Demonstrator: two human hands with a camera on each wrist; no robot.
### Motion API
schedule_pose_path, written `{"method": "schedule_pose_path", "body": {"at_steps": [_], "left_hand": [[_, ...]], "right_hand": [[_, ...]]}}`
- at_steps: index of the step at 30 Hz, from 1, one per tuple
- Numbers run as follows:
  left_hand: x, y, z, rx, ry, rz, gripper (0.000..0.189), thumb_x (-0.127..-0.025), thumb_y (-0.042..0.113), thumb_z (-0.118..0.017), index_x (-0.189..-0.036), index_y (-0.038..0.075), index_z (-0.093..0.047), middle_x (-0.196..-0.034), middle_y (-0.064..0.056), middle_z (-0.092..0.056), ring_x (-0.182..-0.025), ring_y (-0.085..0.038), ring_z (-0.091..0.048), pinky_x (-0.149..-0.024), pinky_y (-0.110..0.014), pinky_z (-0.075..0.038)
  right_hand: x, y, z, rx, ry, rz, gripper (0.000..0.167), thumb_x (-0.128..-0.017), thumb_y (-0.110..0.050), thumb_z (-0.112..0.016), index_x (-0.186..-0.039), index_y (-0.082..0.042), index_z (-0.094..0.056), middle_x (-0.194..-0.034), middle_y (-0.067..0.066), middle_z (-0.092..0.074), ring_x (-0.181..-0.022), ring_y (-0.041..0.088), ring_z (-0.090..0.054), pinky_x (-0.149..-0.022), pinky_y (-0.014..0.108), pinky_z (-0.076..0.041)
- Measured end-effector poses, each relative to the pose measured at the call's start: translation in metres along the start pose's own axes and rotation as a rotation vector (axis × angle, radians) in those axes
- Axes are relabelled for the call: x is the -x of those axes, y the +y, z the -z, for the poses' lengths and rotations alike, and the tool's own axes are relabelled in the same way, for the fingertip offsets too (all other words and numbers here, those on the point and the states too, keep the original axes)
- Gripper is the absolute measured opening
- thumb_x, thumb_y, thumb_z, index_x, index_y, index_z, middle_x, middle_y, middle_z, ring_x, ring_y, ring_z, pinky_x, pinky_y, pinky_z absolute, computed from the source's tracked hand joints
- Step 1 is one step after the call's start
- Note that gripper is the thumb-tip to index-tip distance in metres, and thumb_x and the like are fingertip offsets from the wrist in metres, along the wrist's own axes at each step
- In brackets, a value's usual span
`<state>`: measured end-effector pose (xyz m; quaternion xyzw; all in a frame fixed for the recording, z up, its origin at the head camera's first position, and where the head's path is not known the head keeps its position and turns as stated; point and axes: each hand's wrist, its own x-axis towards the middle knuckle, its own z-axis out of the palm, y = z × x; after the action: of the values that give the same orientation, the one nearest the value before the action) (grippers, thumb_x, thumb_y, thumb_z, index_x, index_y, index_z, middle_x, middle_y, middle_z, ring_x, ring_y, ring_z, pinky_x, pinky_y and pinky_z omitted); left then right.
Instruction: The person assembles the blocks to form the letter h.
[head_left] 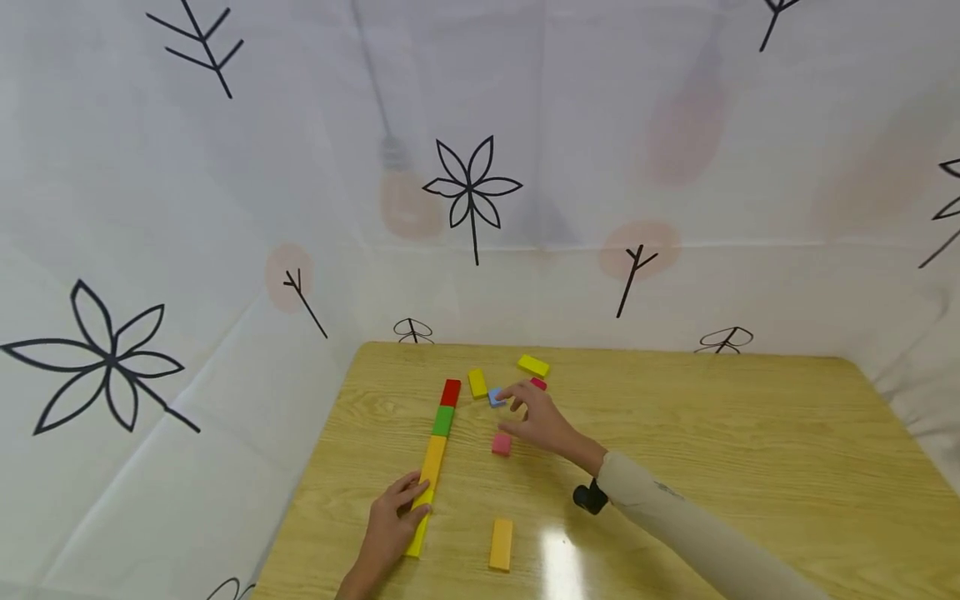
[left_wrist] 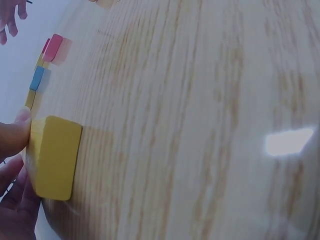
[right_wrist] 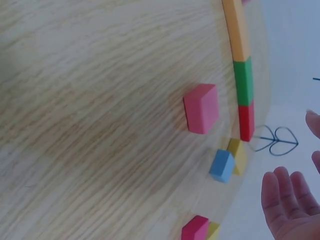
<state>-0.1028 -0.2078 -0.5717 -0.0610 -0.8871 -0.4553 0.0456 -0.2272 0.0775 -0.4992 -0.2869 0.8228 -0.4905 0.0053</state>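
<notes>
A straight row of blocks runs away from me: a yellow block (head_left: 417, 542), an orange block (head_left: 432, 456), a green block (head_left: 443, 421) and a red block (head_left: 451, 392). My left hand (head_left: 390, 521) holds the yellow block at the near end, thumb and fingers about its sides; its end face fills the lower left of the left wrist view. Over the table my right hand (head_left: 542, 421) hovers, fingers loosely bent and nothing between them. Its fingertips are nearest to a blue block (head_left: 495, 397). A pink block (head_left: 502, 444) lies just below that hand.
Past the blue block lie a yellow block (head_left: 477, 383), another yellow block (head_left: 533, 365) and a dark pink block (head_left: 538, 383). A loose orange block (head_left: 501, 545) rests near the front. White patterned cloth (head_left: 570, 283) hangs behind the wooden table (head_left: 712, 467).
</notes>
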Motion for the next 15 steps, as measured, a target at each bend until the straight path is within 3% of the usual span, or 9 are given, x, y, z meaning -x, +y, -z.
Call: {"method": "schedule_pose_path", "body": {"at_steps": [9,15], "left_hand": [[0.001,0.001,0.0,-0.007,0.016,-0.052,0.037,-0.08,0.005,-0.073,-0.116,-0.001,-0.067,-0.127,-0.018,-0.056,-0.111,-0.033,-0.058,-0.088,-0.038,-0.051],[0.001,0.001,0.001,0.0,0.007,-0.04,0.037,-0.081,0.006,-0.072,-0.117,-0.001,-0.066,-0.128,-0.018,-0.055,-0.113,-0.033,-0.057,-0.09,-0.04,-0.05]], "right_hand": [[-0.019,0.008,-0.003,0.005,0.005,-0.001,0.037,-0.081,-0.005,-0.073,-0.115,0.001,-0.06,-0.112,0.019,-0.054,-0.093,0.04,-0.055,-0.062,0.027,-0.052],[-0.03,0.015,-0.005,0.017,-0.015,-0.011,0.041,-0.081,-0.005,-0.074,-0.118,0.004,-0.058,-0.113,0.022,-0.053,-0.094,0.041,-0.056,-0.071,0.043,-0.054]]}}
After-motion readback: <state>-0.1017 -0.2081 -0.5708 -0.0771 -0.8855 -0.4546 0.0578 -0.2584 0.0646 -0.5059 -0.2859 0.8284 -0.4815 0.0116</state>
